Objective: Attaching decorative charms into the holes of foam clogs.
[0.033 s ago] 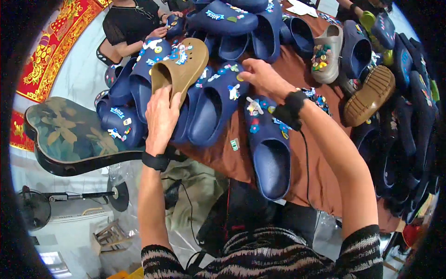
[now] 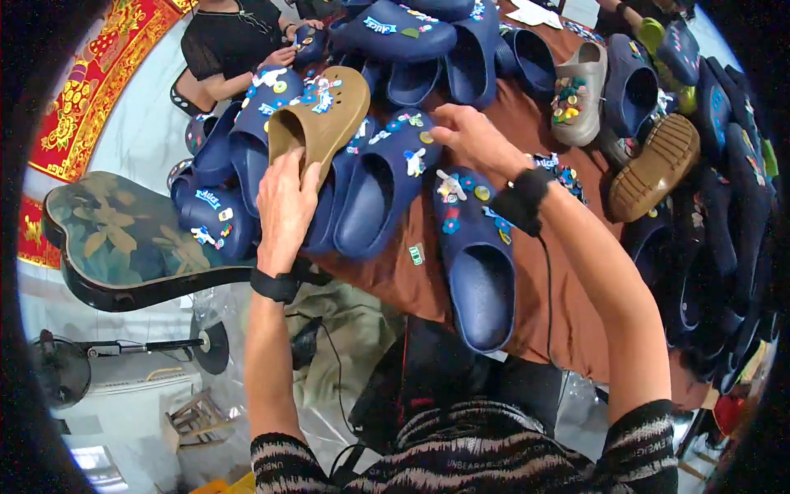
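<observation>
Dozens of navy clogs crowd the brown tablecloth [image 2: 428, 280], and off on the left a floral-seated chair [image 2: 123, 239] sits beside the pile. Moving in, the left hand [image 2: 284, 210] reaches up and grasps the tan clog [image 2: 325, 111] at its heel end, fingers laid over the rim of the opening. The thumb is hidden behind the shoe. That tan clog rides tilted on top of the navy row, toe pointing up and away, charms dotted across its front.

It looks like moulded foam: light, a little springy, matt enough not to slip, and tough rather than fragile. The heel rim or the thick side wall seems the sensible place to hold it, well away from the small charms, which could probably pop loose.

Further right, the right hand [image 2: 469, 140] curls down onto a charm-studded navy clog [image 2: 387, 177]. Its fingertips are tucked out of sight, so I cannot tell whether it pinches anything or merely rests. Past it stand a grey clog [image 2: 580, 90] and an upturned tan sole [image 2: 654, 169].

Against the earlier frame, nothing appears to differ: both hands and the tan clog sit in the same places.
</observation>
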Motion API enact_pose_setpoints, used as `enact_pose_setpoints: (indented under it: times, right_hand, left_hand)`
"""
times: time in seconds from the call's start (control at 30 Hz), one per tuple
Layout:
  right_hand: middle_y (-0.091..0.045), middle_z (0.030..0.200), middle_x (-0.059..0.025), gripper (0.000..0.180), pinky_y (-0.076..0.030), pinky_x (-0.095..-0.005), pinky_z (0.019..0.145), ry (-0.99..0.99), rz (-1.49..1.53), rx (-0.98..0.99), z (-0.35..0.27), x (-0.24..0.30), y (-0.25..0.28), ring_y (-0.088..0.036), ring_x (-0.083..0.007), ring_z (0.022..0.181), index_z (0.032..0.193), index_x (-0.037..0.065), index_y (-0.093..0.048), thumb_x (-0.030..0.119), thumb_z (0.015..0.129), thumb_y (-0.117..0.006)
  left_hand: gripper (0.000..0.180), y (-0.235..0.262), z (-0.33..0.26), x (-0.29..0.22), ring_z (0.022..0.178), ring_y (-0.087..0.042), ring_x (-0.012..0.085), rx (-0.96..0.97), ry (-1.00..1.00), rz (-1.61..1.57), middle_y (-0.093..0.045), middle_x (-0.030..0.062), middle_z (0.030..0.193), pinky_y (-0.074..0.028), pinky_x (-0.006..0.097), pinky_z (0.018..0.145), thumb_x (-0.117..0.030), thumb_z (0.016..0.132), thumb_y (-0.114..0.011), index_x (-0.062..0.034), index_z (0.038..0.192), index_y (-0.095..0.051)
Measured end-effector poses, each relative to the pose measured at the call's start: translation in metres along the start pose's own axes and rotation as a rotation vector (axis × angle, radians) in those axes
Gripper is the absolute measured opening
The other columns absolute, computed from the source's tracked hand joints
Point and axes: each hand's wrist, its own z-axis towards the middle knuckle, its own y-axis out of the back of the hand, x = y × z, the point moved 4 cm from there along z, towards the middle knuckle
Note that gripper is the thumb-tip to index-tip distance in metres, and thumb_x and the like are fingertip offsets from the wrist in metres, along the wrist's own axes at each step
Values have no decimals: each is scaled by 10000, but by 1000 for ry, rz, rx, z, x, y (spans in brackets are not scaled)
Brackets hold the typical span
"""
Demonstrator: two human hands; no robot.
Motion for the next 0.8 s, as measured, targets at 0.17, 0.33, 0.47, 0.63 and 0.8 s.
enact_pose_setpoints:
  times: [0.17,0.33,0.47,0.63,0.8]
  right_hand:
    - [-707,1018,-221,308,-531,-408,856,-36,95,-41,-95,16,47,-688,-341,967,1088,-44,-662,209,914,-634]
    - [-690,951,-139,303,-523,-341,784,-351,202,-144,-230,16,63,-640,-176,863,1135,-48,-633,199,960,-616]
    - [-688,969,-81,415,-537,-293,758,-590,537,-27,-288,11,31,-630,-131,811,1300,-34,-579,216,975,-644]
    - [-552,1359,-287,719,-440,-440,1061,-453,344,-42,-293,27,-3,-542,-376,1282,1414,-60,-462,398,913,-699]
    - [-700,889,-155,362,-532,-372,773,-456,459,-26,-317,33,24,-676,-262,837,1101,-51,-641,279,954,-644]
  left_hand:
    - [349,19,-6,-17,1186,-564,382,-110,-104,53,-606,197,1264,-435,455,1023,-189,951,-627,-24,1258,-601]
    - [250,30,-64,-69,1189,-560,342,-259,-92,-231,-599,195,1247,-425,416,1042,-36,944,-564,11,1178,-637]
    - [708,-44,-140,-117,1339,-463,306,215,111,-646,-437,193,1475,-415,436,1081,-117,880,-669,8,1498,-347]
    - [708,-84,-161,-167,1441,-356,341,240,198,-826,-359,223,1554,-255,412,1196,-18,898,-563,11,1540,-266]
    - [653,-60,-171,-184,1444,-374,320,309,90,-855,-432,216,1519,-250,391,1196,73,869,-473,15,1509,-355]
